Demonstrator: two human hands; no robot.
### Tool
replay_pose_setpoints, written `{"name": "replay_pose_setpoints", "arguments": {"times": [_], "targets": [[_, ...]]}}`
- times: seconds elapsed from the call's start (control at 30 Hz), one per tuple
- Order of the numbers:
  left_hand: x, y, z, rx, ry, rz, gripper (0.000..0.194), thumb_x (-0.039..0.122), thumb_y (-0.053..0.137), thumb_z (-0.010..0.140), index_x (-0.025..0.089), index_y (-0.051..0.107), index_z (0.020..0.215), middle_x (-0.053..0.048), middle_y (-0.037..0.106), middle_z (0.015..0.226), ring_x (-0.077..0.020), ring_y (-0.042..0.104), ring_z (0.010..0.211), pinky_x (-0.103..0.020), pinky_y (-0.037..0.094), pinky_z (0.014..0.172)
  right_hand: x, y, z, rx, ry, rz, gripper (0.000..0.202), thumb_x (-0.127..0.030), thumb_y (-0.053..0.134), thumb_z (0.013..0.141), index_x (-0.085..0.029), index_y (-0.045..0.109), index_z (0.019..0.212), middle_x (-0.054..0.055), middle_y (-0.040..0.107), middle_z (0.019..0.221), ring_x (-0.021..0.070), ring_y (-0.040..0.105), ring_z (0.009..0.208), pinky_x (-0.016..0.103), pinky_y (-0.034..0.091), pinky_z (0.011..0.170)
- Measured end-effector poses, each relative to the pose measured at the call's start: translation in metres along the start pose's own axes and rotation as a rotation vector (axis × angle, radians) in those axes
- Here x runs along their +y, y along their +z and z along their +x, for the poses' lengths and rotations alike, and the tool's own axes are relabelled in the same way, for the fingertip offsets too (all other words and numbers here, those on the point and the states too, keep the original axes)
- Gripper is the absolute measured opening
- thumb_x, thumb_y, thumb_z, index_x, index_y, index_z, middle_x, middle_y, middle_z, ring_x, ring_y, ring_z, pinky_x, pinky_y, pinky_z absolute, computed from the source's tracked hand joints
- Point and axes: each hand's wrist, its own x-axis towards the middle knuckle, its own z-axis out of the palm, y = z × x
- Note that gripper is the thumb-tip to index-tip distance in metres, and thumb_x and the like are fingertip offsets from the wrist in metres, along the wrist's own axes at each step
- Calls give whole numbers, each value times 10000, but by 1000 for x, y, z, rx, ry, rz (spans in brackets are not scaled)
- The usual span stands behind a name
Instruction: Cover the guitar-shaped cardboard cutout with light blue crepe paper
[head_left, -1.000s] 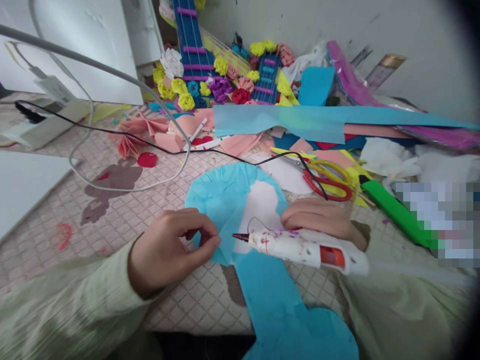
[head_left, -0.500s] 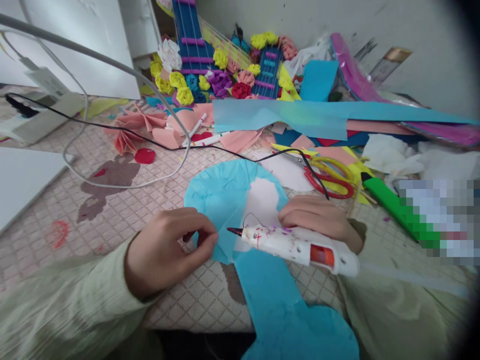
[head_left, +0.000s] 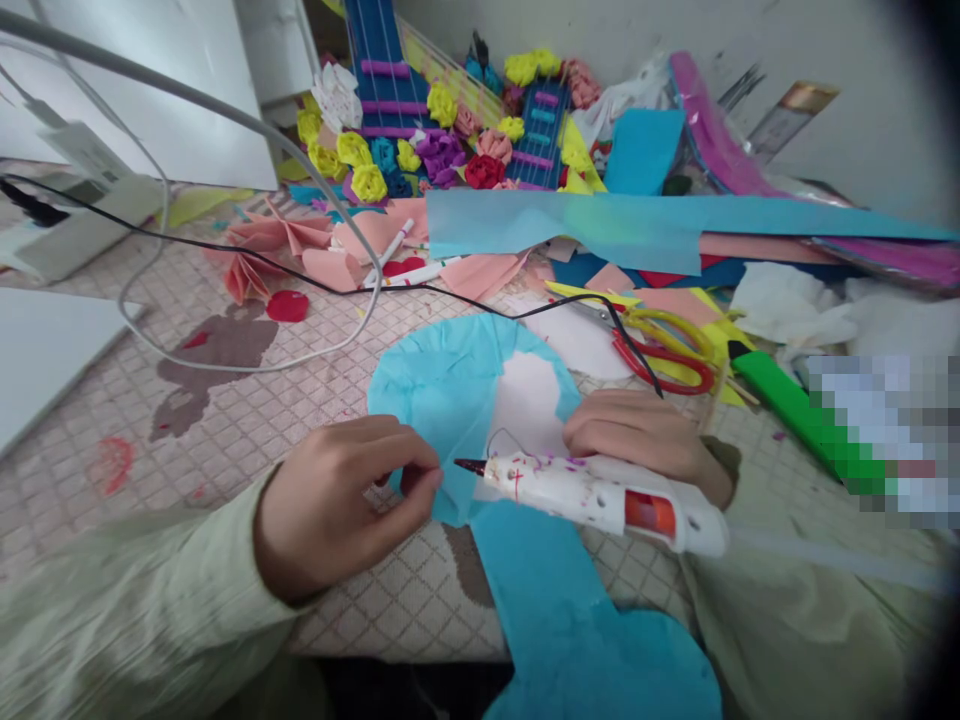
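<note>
A white hot glue gun [head_left: 585, 490] with a dark nozzle and an orange-red inset is in my right hand [head_left: 652, 440], its fingers curled behind the body. Its tip points left over a round piece of light-blue paper [head_left: 435, 370], part of whose white backing [head_left: 529, 395] shows. At the lower left rim of this round piece is my left hand [head_left: 352, 505], thumb and forefinger pinched together; whatever lies between the fingertips is too small to make out. A blue strip with a rounded end [head_left: 555, 570] extends from the round piece toward me.
Behind lie yellow- and red-handled scissors [head_left: 667, 345], a black cord [head_left: 465, 302] and pink paper scraps [head_left: 330, 268]. Paper flowers [head_left: 439, 155] and a long blue sheet [head_left: 555, 225] are farther back. A green marker-like tube [head_left: 810, 420] is at right, a power strip [head_left: 82, 235] at left.
The view has shifted slightly. My left fingertips have edged a little to the right and their pinch looks tighter; the glue gun is almost still over the paper.
</note>
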Motion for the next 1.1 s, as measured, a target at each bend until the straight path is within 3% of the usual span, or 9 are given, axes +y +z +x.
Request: {"name": "replay_pose_setpoints", "arguments": {"times": [0.27, 0.43, 0.63, 1.1], "targets": [[1, 0, 0, -15, 10, -3, 158, 169, 487, 829, 174, 614, 735, 19, 574, 610, -84, 492, 566, -217, 390, 580, 4, -8, 1, -150, -42, -11, 234, -212, 328, 934, -171, 470, 752, 67, 582, 723, 161, 552, 686, 302, 398, 607], [0, 0, 0, -21, 7, -9, 158, 180, 481, 835, 182, 609, 742, 19, 583, 621, -86, 495, 568, -218, 400, 578, 3, -4, 2, -40, -31, 5, 273, -231, 316, 936, -178, 450, 704, 54, 561, 665, 151, 529, 631, 297, 377, 577], [0, -1, -1, -18, 13, -18, 142, 170, 493, 832, 178, 610, 751, 24, 573, 620, -76, 488, 569, -214, 393, 584, 2, 1, 2, 2, -29, -3, 313, -274, 308, 944, -180, 436, 674, 54, 554, 639, 145, 509, 609, 292, 343, 554], [0, 0, -2, -10, 31, -21, 135, 170, 505, 829, 176, 610, 746, 29, 568, 613, -71, 489, 563, -206, 393, 578, 2, 1, 0, -13, 3, -18, 388, -328, 242, 948, -184, 451, 655, 58, 564, 623, 150, 497, 584, 304, 334, 547]]}}
